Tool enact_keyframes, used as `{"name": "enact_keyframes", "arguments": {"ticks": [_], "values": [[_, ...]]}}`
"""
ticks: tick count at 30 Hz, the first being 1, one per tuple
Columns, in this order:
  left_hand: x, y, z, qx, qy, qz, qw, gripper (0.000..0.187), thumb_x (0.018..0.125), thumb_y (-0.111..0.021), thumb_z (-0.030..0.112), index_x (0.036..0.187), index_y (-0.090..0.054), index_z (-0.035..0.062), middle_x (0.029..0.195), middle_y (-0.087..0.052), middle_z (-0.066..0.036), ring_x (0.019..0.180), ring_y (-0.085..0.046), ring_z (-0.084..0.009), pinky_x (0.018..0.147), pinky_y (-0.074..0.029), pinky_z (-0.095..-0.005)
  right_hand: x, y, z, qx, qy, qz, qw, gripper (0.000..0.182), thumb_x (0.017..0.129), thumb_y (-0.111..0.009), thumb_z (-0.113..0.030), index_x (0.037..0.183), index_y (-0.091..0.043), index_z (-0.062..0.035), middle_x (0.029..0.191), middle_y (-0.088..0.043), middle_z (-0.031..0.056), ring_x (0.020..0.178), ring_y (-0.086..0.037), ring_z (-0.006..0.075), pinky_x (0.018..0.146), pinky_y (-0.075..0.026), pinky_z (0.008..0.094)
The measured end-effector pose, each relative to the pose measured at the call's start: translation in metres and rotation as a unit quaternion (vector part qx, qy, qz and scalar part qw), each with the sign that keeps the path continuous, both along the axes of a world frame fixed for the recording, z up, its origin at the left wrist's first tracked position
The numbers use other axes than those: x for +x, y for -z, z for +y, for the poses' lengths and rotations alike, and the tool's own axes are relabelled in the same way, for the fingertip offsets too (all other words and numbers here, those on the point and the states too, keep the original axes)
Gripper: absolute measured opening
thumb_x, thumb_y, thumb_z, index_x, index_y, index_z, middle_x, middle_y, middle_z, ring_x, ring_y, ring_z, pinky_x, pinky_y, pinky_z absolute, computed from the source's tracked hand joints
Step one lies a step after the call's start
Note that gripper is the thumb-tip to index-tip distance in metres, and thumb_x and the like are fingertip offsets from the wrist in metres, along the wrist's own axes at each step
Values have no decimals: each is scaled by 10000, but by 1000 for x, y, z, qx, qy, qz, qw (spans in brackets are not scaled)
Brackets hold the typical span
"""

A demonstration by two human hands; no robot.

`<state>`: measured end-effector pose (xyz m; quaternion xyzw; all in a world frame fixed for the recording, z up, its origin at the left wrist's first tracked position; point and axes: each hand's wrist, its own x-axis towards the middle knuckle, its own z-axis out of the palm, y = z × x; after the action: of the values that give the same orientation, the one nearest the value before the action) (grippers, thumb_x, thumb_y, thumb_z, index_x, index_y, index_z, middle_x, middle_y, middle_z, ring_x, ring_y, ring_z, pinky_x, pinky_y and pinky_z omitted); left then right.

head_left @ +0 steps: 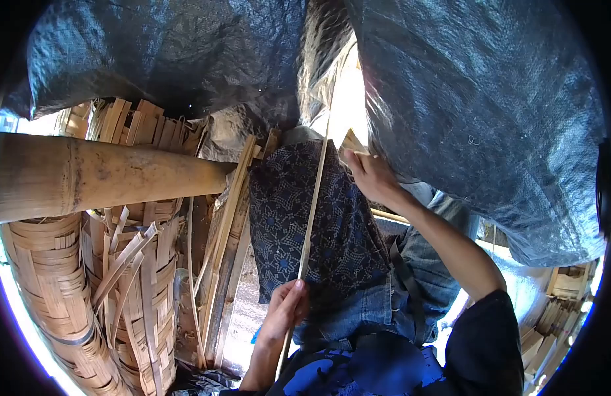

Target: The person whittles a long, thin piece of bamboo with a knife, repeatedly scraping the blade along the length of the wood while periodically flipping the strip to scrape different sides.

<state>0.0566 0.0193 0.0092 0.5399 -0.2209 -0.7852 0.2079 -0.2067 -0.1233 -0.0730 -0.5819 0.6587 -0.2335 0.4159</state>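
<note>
A long, thin pale strip (pixel 311 221) runs from the top centre down over the patterned dark cloth (pixel 286 211) on my lap. My left hand (pixel 284 315) pinches the strip between thumb and fingers near the cloth's lower edge, and the strip's tail passes below it. My right hand (pixel 370 173) is closed on a flat piece of wood or bamboo (pixel 352 142) by the cloth's upper right corner, to the right of the strip. Whether that hand also holds a blade cannot be seen.
A thick bamboo pole (pixel 114 177) juts in from the left above tall woven baskets (pixel 51 284). Upright bamboo slats (pixel 227 244) stand left of the cloth. Dark plastic sheeting (pixel 477 119) hangs overhead and at the right. More bamboo pieces (pixel 553 317) lie at the far right.
</note>
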Motion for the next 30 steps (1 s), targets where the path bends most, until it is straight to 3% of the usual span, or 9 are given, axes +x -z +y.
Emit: {"name": "enact_keyframes", "arguments": {"ticks": [2, 7, 10, 11, 13, 15, 17, 20, 30], "values": [[-2, -14, -9, 23, 48, -31, 998, 474, 988, -332, 455, 794, -505, 58, 492, -398, 10, 382, -391, -89, 375, -306, -211, 1, -13, 20, -10, -31, -1, 999, 487, 1015, -319, -342, 639, -434, -55, 461, -328, 14, 368, -309, 111, 385, -310, 354], [-6, -3, -13, -6, 70, -10, 998, 506, 997, -286, 450, 803, -520, 45, 479, -439, -24, 361, -433, -117, 375, -368, -223, 7, -41, 65, -74, -80, -13, 994, 448, 1005, -375, -307, 687, -502, -18, 446, -426, 66, 353, -422, 160, 390, -346, 361], [-10, 2, -12, -6, 77, -32, 996, 512, 995, -284, 461, 781, -510, 54, 467, -428, -23, 351, -424, -118, 362, -358, -227, 12, -40, 84, -112, -130, -19, 985, 408, 964, -478, -316, 698, -542, -13, 449, -489, 134, 364, -516, 283, 385, -374, 408], [-10, 4, -12, -1, 75, -34, 997, 509, 994, -284, 462, 767, -500, 61, 455, -420, -22, 340, -413, -117, 351, -347, -228, 13, -40, 88, -110, -130, -21, 985, 408, 964, -478, -316, 698, -542, -13, 449, -489, 134, 364, -516, 283, 385, -374, 408], [-10, 8, -11, 6, 71, -36, 997, 507, 994, -285, 463, 752, -489, 68, 444, -411, -20, 329, -401, -116, 341, -336, -228, 16, -43, 90, -32, -193, 29, 980, 363, 939, -519, -288, 705, -552, -12, 511, -507, 184, 466, -534, 361, 466, -392, 437], [-10, 12, -9, -15, 77, -46, 996, 502, 994, -282, 463, 719, -459, 82, 430, -394, -15, 313, -374, -109, 323, -311, -228, 18, -37, 88, -14, -193, 23, 981, 367, 926, -544, -294, 690, -555, -14, 511, -512, 180, 460, -532, 361, 468, -404, 431], [-11, 14, -8, -16, 74, -49, 996, 499, 994, -282, 461, 704, -441, 87, 425, -386, -12, 310, -366, -105, 320, -303, -227, 19, -27, 86, -98, -199, 53, 974, 455, 938, -513, -366, 638, -539, -25, 461, -512, 157, 401, -545, 308, 398, -415, 417], [-14, 12, -7, -22, 73, -55, 996, 495, 993, -282, 460, 681, -410, 97, 421, -375, -7, 308, -354, -100, 316, -293, -227, 21, -24, 86, -125, -218, 115, 961, 444, 930, -527, -368, 651, -526, -24, 450, -506, 145, 394, -545, 296, 385, -419, 409], [-13, 11, -9, -14, 50, -28, 998, 481, 997, -279, 452, 674, -383, 111, 417, -336, 5, 305, -328, -99, 316, -278, -231, 28, -18, 91, -131, -206, 139, 960, 426, 917, -552, -365, 667, -508, -23, 434, -487, 129, 373, -530, 287, 365, -421, 394]]}}
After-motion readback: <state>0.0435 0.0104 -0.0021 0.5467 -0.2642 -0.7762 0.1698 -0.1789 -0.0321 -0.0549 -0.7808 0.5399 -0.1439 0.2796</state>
